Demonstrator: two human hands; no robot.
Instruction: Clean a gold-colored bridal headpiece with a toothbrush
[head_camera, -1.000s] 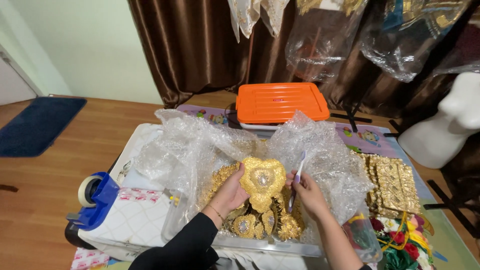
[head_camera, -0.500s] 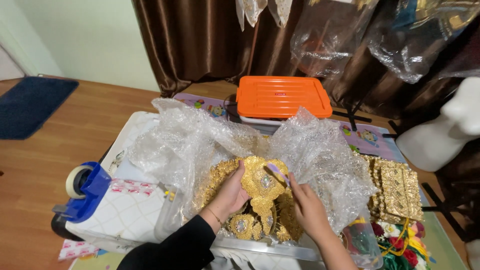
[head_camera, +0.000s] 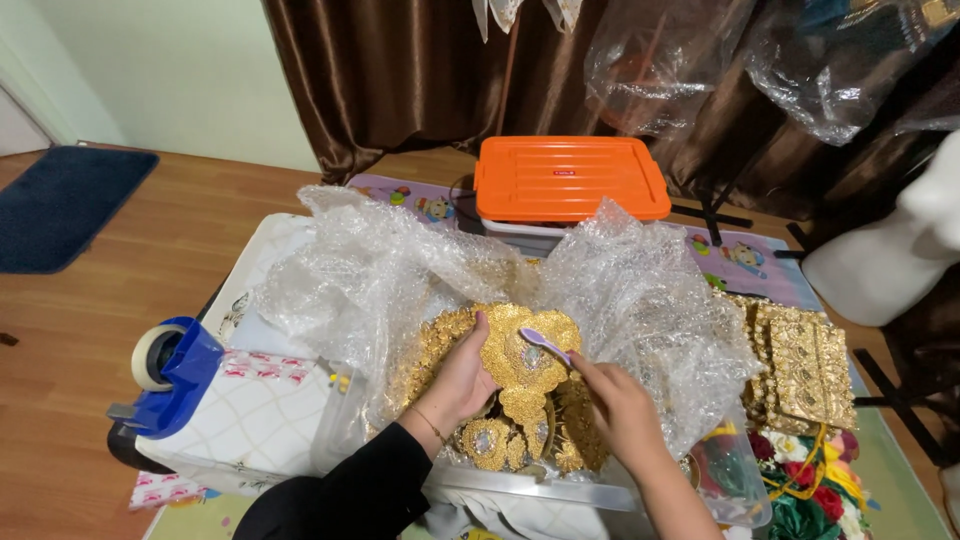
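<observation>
Nearest the camera, the left hand (head_camera: 462, 378), in a black sleeve with a thin bracelet at the wrist, grips the left edge of a gold ornament (head_camera: 522, 355), fingers curled behind it and thumb on its face. The right hand (head_camera: 618, 408) has its fingers closed around a small purple-handled brush (head_camera: 545, 346), whose tip touches the ornament's upper centre. The ornament is held upright above further gold pieces (head_camera: 500, 440) lying in a clear plastic bin (head_camera: 520, 487), which is lined with bubble wrap (head_camera: 370, 270) spreading open to both sides. To the left, a blue tape dispenser (head_camera: 170, 375) rests against a white patterned box (head_camera: 255, 415). To the right lie flat gold embroidered panels (head_camera: 795, 365) and, below them, artificial flowers (head_camera: 810, 495). Farther back stands a container with an orange lid (head_camera: 570, 178), and behind it hang brown curtains (head_camera: 400, 80).
</observation>
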